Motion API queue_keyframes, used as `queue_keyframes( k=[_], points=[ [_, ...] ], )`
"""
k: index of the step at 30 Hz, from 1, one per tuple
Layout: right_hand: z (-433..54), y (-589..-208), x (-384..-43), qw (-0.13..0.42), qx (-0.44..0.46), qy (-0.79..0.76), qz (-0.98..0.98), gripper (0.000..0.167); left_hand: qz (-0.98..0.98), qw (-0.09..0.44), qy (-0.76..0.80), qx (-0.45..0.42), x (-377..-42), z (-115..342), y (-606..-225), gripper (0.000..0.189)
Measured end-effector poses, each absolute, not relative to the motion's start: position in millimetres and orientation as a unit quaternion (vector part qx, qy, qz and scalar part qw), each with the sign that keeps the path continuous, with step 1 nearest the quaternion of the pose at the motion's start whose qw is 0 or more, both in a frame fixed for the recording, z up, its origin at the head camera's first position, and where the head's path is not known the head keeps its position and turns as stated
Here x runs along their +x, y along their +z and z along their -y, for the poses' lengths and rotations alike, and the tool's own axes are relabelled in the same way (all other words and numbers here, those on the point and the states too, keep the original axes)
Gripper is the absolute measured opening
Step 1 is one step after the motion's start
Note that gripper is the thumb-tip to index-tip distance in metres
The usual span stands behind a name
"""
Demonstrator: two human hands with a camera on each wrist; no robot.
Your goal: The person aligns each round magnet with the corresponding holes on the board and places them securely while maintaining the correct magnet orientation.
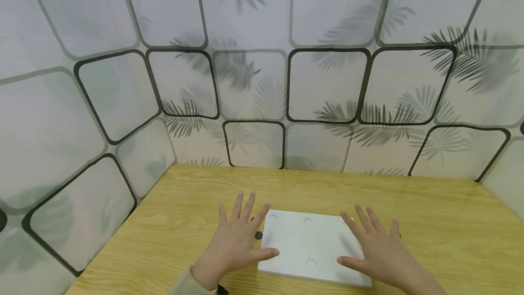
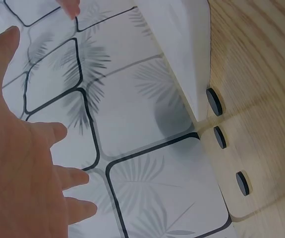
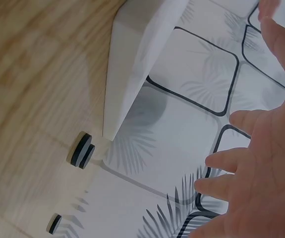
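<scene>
A white rectangular board (image 1: 292, 242) with shallow round recesses lies flat on the table. Over its left edge hovers my left hand (image 1: 237, 240), fingers straight and spread, holding nothing. My right hand (image 1: 378, 254) mirrors it above the right edge, likewise spread and without anything in it. A small black disc (image 1: 258, 235) shows between the left fingers and the board. In the left wrist view several black discs, one of them the nearest disc (image 2: 214, 101), lie beside the board. The right wrist view has black discs (image 3: 83, 149) close together by the board, plus a separate disc (image 3: 55, 224).
The wooden table (image 1: 184, 222) meets a patterned curtain-like wall (image 1: 254, 81) at the back and on both sides. A small black object (image 1: 222, 290) sits at the bottom edge near the left sleeve (image 1: 190, 284).
</scene>
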State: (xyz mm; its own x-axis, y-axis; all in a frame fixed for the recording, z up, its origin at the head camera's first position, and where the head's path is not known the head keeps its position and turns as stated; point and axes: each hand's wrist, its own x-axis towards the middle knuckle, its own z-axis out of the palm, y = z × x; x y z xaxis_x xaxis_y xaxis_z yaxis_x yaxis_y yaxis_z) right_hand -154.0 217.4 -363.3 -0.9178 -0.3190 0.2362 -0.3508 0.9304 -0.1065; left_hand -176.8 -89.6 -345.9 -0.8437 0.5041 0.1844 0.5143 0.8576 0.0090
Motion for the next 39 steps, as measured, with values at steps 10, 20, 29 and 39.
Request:
queue_keyframes(
  k=[10,20,29,39],
  points=[
    [-217.3,-361.8,-156.0,0.130,0.174,0.054,0.975,0.083,0.958,0.083,-0.038,-0.270,-178.8,90.3,-346.3,0.088],
    [-215.6,-360.6,-154.5,0.152,0.178,0.050,0.971,0.068,0.954,0.086,-0.032,-0.285,-180.3,91.1,-346.4,0.085],
    [-214.9,-359.9,-154.6,0.177,0.184,0.054,0.965,0.059,0.948,0.098,-0.030,-0.302,-181.5,90.1,-345.8,0.076],
    [-214.3,-358.1,-154.9,0.177,0.184,0.058,0.965,0.051,0.941,0.110,-0.030,-0.318,-184.2,90.8,-347.3,0.068]
  ],
)
